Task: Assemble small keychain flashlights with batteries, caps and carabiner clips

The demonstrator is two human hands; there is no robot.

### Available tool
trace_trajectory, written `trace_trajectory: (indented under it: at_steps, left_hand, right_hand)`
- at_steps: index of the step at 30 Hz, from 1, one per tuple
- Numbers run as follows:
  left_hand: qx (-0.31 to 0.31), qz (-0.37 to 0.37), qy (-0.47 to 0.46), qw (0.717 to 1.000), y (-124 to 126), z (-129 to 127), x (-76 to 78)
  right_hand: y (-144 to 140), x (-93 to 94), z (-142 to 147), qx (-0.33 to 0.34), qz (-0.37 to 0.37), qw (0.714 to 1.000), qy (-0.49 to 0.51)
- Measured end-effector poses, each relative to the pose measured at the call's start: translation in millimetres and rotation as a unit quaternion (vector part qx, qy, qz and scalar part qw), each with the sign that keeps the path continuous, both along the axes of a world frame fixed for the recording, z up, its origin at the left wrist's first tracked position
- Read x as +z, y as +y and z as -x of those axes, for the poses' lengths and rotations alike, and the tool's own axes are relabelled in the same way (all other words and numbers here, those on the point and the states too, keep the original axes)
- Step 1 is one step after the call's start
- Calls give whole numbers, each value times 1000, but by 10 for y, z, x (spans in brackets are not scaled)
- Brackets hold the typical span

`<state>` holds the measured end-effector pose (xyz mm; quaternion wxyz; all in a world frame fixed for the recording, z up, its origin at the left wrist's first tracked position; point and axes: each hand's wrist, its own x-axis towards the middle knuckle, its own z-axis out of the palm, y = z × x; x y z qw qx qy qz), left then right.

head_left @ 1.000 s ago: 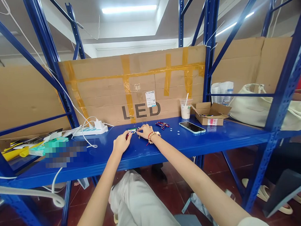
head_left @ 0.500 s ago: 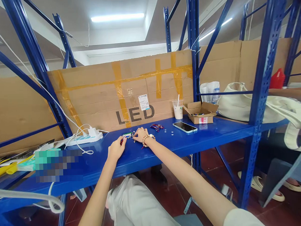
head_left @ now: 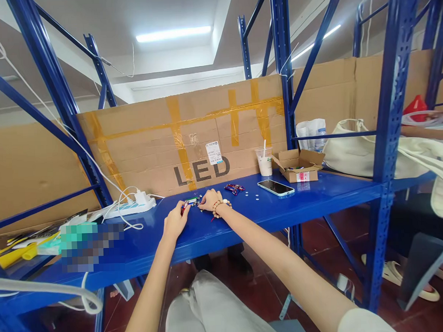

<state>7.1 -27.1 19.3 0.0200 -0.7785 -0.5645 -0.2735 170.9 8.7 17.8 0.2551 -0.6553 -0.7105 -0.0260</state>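
Left hand (head_left: 175, 221) gripping one red piece (head_left: 183, 208); right hand (head_left: 210, 201), cannot tell whether gripping; one phone (head_left: 276, 188), one cup (head_left: 265, 166).

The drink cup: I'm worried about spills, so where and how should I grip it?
I'd grip the drink cup around its body, ideally from the front left: it stands upright, straw sticking up, with the open box close on its right.
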Motion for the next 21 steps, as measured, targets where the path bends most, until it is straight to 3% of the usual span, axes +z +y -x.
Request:
trace_trajectory:
  at_steps: [8,11,17,21]
  left_hand:
    - [-57,22,-52,997,94,38,-78]
    - [-54,25,-68,996,109,43,-100]
    - [-38,23,-82,996,126,38,-134]
    - [-40,14,-90,995,150,40,-151]
  right_hand:
    - [-57,42,37,5,34,999,11]
    - [-81,50,52,3,38,999,5]
    - [-85,47,65,64,29,998,-1]
    - [-41,53,47,56,8,998,39]
